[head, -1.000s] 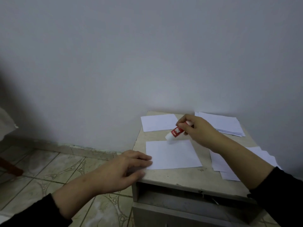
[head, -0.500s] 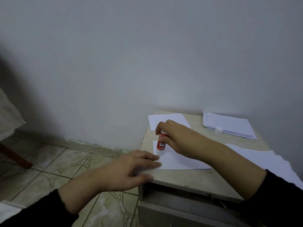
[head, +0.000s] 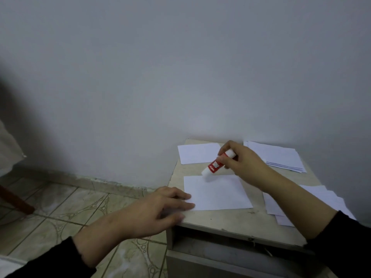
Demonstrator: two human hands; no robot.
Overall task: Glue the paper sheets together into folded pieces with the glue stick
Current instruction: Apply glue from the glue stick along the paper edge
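Note:
A white paper sheet [head: 216, 192] lies flat on the small beige table [head: 236, 217]. My left hand [head: 158, 209] rests on the sheet's near left corner with straight fingers, pressing it down. My right hand [head: 243, 159] grips a red and white glue stick [head: 215, 164], tilted, with its white tip touching the sheet's far edge.
Another white sheet [head: 197, 153] lies at the table's far left corner. A stack of sheets [head: 281, 157] sits at the far right, and more sheets [head: 325, 199] spread along the right edge. An open drawer slot [head: 230, 245] shows below the tabletop. Tiled floor [head: 66, 213] lies to the left.
My right hand has swept the glue stick from the sheet's far left corner back to the right along the far edge. The left hand stays on the near corner.

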